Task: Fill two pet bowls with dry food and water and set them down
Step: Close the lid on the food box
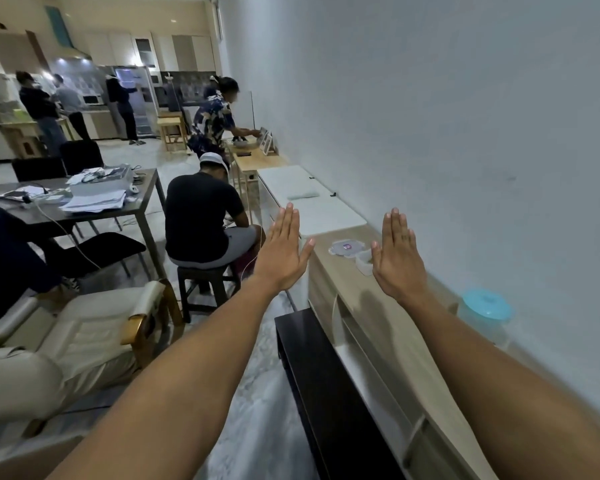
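Both my arms are stretched forward with flat palms facing away. My left hand [285,249] hovers over the floor beside the cabinet's end and holds nothing. My right hand [398,256] hovers above the low wooden cabinet [347,282], also holding nothing. Just past my right hand lie a clear container lid with a purple label [346,247] and a small clear plastic container [364,261], partly hidden by the hand. A clear jug with a turquoise lid [486,311] stands against the wall to the right. No pet bowl is visible.
A dark bench [312,368] runs along the cabinet's front. A person in black sits on a stool [201,282] ahead on the left. A cream armchair [66,341], a dark table with papers [94,202] and several people farther back fill the room.
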